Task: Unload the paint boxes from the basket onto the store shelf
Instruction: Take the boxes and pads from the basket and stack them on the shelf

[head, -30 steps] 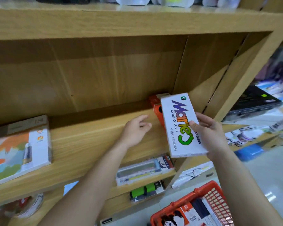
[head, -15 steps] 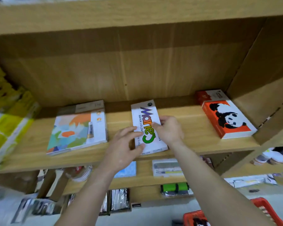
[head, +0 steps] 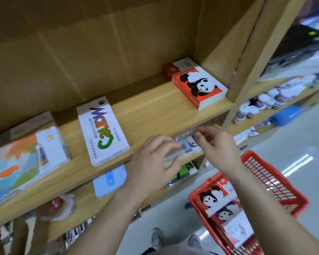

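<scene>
Plainly, the Marie's water colour box [head: 101, 133] lies flat on the wooden shelf [head: 155, 111], left of centre in the frame, its near end right at the shelf's front lip. Further right on the same shelf sits a red panda paint box [head: 199, 85], and at the far left a paint box with a coloured landscape cover [head: 26, 159].

Both hands hover in front of the lip, mid-frame. The left hand [head: 151, 162] and right hand [head: 217, 148] each show a loose, half-curled grip with nothing in it, so far as the blur allows.

More panda boxes [head: 215, 199] lie in the red basket [head: 269, 177] at lower right. The likeliest slip is a wrist catching the water colour box's near end on the way down, tipping it off the lip. The basket's boxes also overlap, so lifting one carelessly could drag its neighbour.
</scene>
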